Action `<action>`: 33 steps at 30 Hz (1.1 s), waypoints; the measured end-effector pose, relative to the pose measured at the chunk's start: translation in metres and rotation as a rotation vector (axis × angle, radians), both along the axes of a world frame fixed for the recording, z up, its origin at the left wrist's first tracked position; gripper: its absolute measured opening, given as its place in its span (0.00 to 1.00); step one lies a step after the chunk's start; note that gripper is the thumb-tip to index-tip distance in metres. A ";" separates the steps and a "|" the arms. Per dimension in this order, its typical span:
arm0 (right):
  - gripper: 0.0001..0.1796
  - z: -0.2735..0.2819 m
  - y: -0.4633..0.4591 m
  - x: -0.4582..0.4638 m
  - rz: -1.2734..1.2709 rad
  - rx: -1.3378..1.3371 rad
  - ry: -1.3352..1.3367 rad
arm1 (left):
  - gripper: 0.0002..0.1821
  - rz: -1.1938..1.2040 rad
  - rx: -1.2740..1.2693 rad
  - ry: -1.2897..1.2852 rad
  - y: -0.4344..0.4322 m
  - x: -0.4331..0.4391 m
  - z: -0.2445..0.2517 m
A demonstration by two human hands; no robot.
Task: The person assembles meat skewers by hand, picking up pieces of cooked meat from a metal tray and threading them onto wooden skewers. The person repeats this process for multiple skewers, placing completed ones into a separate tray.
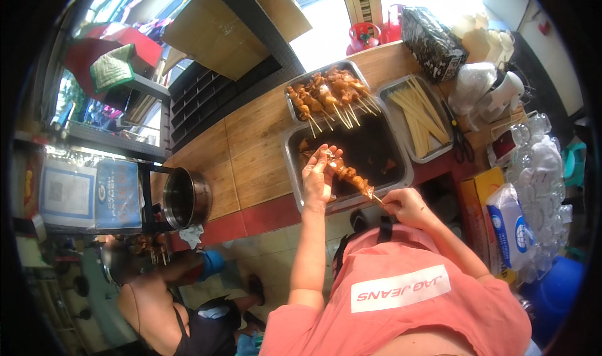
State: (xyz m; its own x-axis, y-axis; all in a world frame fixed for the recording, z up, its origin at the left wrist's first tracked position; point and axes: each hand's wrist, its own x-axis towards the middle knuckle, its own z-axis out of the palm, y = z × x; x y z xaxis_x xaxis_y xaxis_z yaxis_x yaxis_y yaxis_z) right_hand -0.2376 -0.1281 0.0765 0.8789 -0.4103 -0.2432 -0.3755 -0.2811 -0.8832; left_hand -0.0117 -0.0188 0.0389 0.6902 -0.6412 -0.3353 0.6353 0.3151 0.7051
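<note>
A skewer of glazed meat pieces (350, 175) is held aslant over a metal tray of dark marinade (376, 142). My left hand (320, 170) pinches the meat at its upper end. My right hand (407, 205) grips the bare stick at the lower end. Behind, a smaller metal tray (294, 109) bears several loaded skewers (329, 90), their sticks pointing towards me. To the right, bare bamboo skewers (418, 114) lie in another metal tray (446, 154). A few meat pieces show in the marinade; its depth cannot be told.
Black-handled scissors (458, 135) lie right of the skewer tray. A steel pot (188, 198) stands at the left counter end. Plastic bottles (541, 177) and a wipes-like plastic pack (510, 229) crowd the right. Another person (160, 304) sits low at the left. A patterned box (432, 43) stands behind.
</note>
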 end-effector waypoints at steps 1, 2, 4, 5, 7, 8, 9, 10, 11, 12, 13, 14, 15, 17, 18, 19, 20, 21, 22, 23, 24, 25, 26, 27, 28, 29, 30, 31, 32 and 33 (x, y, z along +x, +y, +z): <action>0.07 -0.001 0.000 0.000 -0.015 0.004 -0.009 | 0.13 -0.026 -0.011 0.012 0.001 0.001 0.001; 0.07 -0.001 0.001 0.001 -0.029 0.008 -0.017 | 0.14 -0.056 -0.033 0.035 0.003 0.006 0.003; 0.07 0.000 0.001 0.001 -0.039 -0.004 -0.035 | 0.15 -0.137 0.026 -0.015 0.008 0.016 0.005; 0.07 0.000 0.001 0.002 -0.035 -0.019 -0.044 | 0.16 -0.189 0.109 -0.087 0.010 0.023 0.005; 0.07 0.001 0.001 0.004 -0.027 -0.054 -0.063 | 0.16 -0.264 0.232 -0.204 0.017 0.035 0.004; 0.07 0.002 0.001 0.005 -0.023 -0.075 -0.075 | 0.16 -0.287 0.271 -0.250 0.020 0.041 0.004; 0.07 0.003 0.001 0.007 -0.019 -0.090 -0.089 | 0.16 -0.301 0.340 -0.290 0.023 0.046 0.004; 0.07 0.003 0.000 0.009 -0.015 -0.107 -0.087 | 0.15 -0.285 0.331 -0.268 0.025 0.050 0.002; 0.07 0.003 0.000 0.011 -0.012 -0.116 -0.088 | 0.15 -0.263 0.323 -0.272 0.026 0.053 0.000; 0.08 0.003 0.001 0.013 -0.010 -0.119 -0.093 | 0.15 -0.242 0.315 -0.276 0.028 0.057 -0.002; 0.07 0.002 0.001 0.013 -0.002 -0.146 -0.068 | 0.14 -0.230 0.280 -0.275 0.029 0.060 -0.006; 0.07 0.001 0.000 0.013 0.004 -0.166 -0.046 | 0.15 -0.187 0.316 -0.300 0.030 0.063 -0.010; 0.07 -0.001 -0.001 0.011 0.008 -0.186 -0.029 | 0.16 -0.153 0.325 -0.319 0.030 0.065 -0.016; 0.07 -0.004 -0.004 0.006 -0.018 -0.172 0.015 | 0.17 -0.122 0.365 -0.390 0.029 0.066 -0.029; 0.07 -0.006 -0.005 0.003 -0.028 -0.160 0.042 | 0.18 -0.124 0.399 -0.439 0.028 0.063 -0.036; 0.06 -0.008 -0.007 0.000 -0.034 -0.172 0.027 | 0.19 -0.135 0.430 -0.459 0.027 0.059 -0.043; 0.06 -0.010 -0.009 -0.004 -0.043 -0.182 0.020 | 0.21 -0.115 0.593 -0.685 0.027 0.054 -0.047; 0.06 -0.012 -0.011 -0.006 -0.054 -0.190 0.012 | 0.20 -0.097 0.690 -0.884 0.031 0.049 -0.048; 0.06 -0.013 -0.013 -0.008 -0.095 -0.178 0.024 | 0.19 -0.226 0.844 -1.102 0.040 0.048 -0.045; 0.05 -0.014 -0.015 -0.010 -0.107 -0.175 0.008 | 0.17 -0.369 1.064 -1.240 0.049 0.047 -0.041; 0.05 -0.015 -0.017 -0.013 -0.122 -0.172 0.022 | 0.16 -0.555 1.185 -1.340 0.052 0.041 -0.038; 0.05 -0.015 -0.019 -0.015 -0.137 -0.168 0.035 | 0.15 -0.732 1.343 -1.410 0.055 0.034 -0.036; 0.05 -0.016 -0.020 -0.016 -0.147 -0.171 0.014 | 0.14 -0.883 1.493 -1.487 0.058 0.027 -0.034; 0.05 -0.016 -0.021 -0.015 -0.153 -0.164 0.009 | 0.10 -0.824 1.446 -1.631 0.064 0.018 -0.033; 0.05 -0.016 -0.021 -0.014 -0.160 -0.156 0.004 | 0.09 -0.817 1.417 -1.704 0.064 0.013 -0.033; 0.05 -0.017 -0.022 -0.013 -0.172 -0.148 0.000 | 0.08 -0.813 1.384 -1.780 0.064 0.011 -0.034; 0.05 -0.017 -0.022 -0.013 -0.170 -0.152 0.002 | 0.09 -0.776 1.382 -1.790 0.062 0.012 -0.037; 0.05 -0.017 -0.023 -0.013 -0.166 -0.157 0.005 | 0.10 -0.739 1.380 -1.798 0.060 0.013 -0.040; 0.05 -0.017 -0.023 -0.012 -0.155 -0.162 -0.010 | 0.11 -0.705 1.390 -1.793 0.059 0.016 -0.043; 0.05 -0.017 -0.023 -0.012 -0.156 -0.154 -0.013 | 0.12 -0.686 1.364 -1.815 0.056 0.020 -0.046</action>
